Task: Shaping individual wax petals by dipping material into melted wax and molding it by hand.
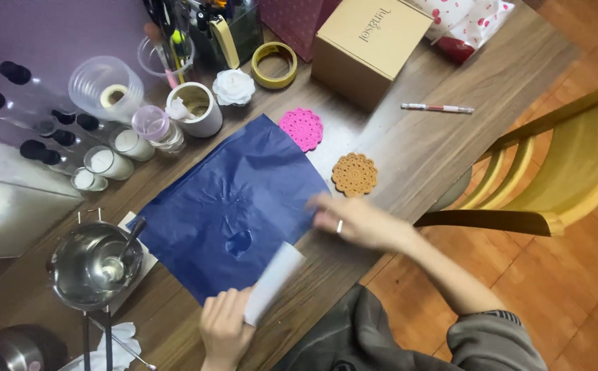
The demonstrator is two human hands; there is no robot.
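Blue tissue paper (234,206) lies spread and creased on the wooden surface (409,148), with a small hole near its middle. The left hand (225,328) grips the lower end of a white paper strip (273,280) between thumb and fingers at the sheet's near edge; the strip slants up over the blue corner. The right hand (354,221) rests blurred on the sheet's right edge, fingers stretched fairly flat and holding nothing that can be made out, a ring on one finger.

Just beyond the right hand sits a tan crochet coaster (355,174), and farther up a pink crochet coaster (302,128) touches the sheet's top edge. Left of the sheet stands a metal pot (93,266) with a spoon in it, set on a white cloth. Behind the sheet crowd a white mug (201,108), a white flower-shaped candle (234,86), small jars of white wax (110,162), a clear plastic cup (106,88) and a roll of yellow tape (274,64).

At the far side a plain brown cardboard box (370,47), square and closed, bears dark lettering on top. A white bag with red dots (469,24) lies right of it, and a pen (438,108) lies nearby. A yellow wooden chair (560,175) stands to the right.
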